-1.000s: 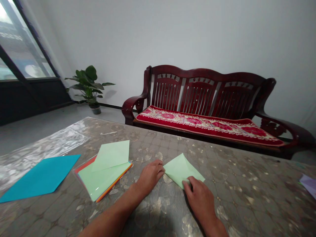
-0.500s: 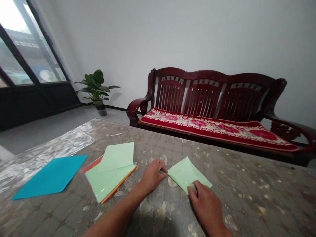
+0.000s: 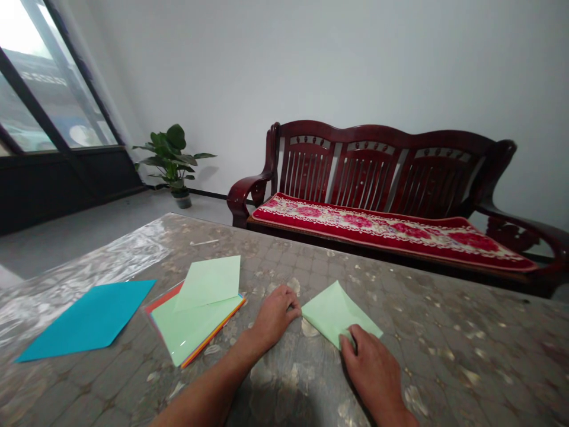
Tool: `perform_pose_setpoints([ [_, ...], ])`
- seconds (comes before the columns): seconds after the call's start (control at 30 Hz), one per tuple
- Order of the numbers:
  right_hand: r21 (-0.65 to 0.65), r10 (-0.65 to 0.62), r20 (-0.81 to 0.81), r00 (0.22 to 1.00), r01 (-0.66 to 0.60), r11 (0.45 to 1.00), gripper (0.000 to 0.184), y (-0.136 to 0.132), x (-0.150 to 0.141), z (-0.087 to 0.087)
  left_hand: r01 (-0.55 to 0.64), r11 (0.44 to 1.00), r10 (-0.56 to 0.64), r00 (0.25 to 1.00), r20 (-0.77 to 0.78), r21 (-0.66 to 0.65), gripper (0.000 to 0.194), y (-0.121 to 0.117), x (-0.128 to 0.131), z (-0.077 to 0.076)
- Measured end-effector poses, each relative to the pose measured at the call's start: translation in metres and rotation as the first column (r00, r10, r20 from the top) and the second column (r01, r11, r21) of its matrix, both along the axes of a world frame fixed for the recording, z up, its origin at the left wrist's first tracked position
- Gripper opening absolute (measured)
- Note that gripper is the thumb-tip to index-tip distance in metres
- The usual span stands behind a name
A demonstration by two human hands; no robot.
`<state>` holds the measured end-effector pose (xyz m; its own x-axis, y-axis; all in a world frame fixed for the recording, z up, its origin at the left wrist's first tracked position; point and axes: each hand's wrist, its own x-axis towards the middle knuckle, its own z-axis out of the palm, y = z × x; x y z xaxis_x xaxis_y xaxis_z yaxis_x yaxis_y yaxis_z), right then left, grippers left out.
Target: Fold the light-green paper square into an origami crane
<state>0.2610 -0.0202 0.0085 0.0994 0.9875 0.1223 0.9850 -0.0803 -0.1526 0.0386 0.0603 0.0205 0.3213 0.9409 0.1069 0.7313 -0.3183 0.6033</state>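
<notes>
A light green sheet of paper (image 3: 335, 311), folded into a diamond-like shape, lies on the table in front of me. At its left corner, my left hand (image 3: 278, 311) has thumb and fingers closed in a pinch. My right hand (image 3: 371, 365) grips the near edge of the same paper, thumb on the left and fingers curled. The fingers partly cover that edge, so the exact hold there is hidden. Faint crease lines run across the paper's upper face.
Left of my hands, a loose light green piece (image 3: 211, 279) rests on a packet of coloured paper (image 3: 195, 332). A blue sheet (image 3: 89, 320) lies farther left. A thin white stick (image 3: 204, 242) is near the far table edge. Beyond stand a wooden bench (image 3: 364, 172) and a potted plant (image 3: 175, 157).
</notes>
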Motion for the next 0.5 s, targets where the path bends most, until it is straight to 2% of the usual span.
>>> perform_pose_setpoints([
  [0.17,0.035,-0.014,0.003,1.0,0.013,0.999,0.018,0.0,0.0,-0.001,-0.017,0.999,0.022,0.988,-0.155,0.033,0.012,-0.003,0.005,0.009],
  [0.3,0.124,0.054,0.007,0.999,-0.054,0.991,0.013,0.0,0.002,-0.001,-0.054,0.997,0.066,0.97,-0.235,0.058,0.014,-0.006,0.01,0.012],
  [0.33,0.162,0.095,0.022,0.995,-0.097,0.982,0.015,0.0,0.003,-0.001,-0.067,0.996,0.08,0.966,-0.247,0.059,0.014,-0.007,0.011,0.013],
  [0.4,0.21,0.188,0.088,0.978,-0.203,0.956,0.034,0.0,0.004,-0.001,-0.093,0.994,0.104,0.96,-0.26,0.054,0.013,-0.007,0.012,0.013],
  [0.5,0.205,0.282,0.194,0.94,-0.32,0.925,0.054,0.0,0.003,0.0,-0.115,0.993,0.121,0.96,-0.253,0.04,0.011,-0.008,0.011,0.013],
])
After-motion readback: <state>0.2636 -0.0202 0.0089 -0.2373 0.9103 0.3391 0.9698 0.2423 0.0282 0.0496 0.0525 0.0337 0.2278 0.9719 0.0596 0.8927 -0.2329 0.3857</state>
